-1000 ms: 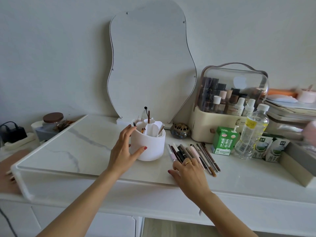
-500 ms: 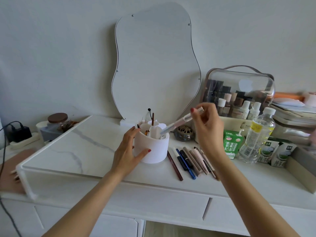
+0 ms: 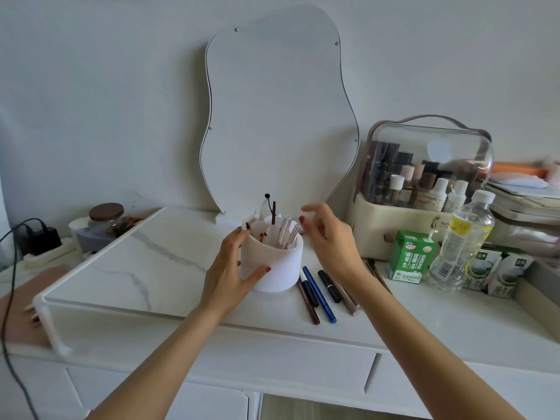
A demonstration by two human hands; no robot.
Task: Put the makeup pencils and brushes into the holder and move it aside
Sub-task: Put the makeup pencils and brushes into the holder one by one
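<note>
Left hand (image 3: 231, 268) wrapped around white holder (image 3: 274, 262), thumb and fingers clamped on its wall. Right hand (image 3: 330, 237) just beside rim, fingers apart, empty. Holder upright on marble top (image 3: 145, 259), several pencils inside. Loose pencils (image 3: 321, 291) flat just right of base.

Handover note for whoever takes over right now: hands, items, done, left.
Left hand: gripping the side of the white holder.
Right hand: open and empty, beside the holder's rim.
Done: several pencils and brushes stand in the holder.
Left: loose pencils lie on the table right of the holder; put them in, then move the holder aside.
</note>
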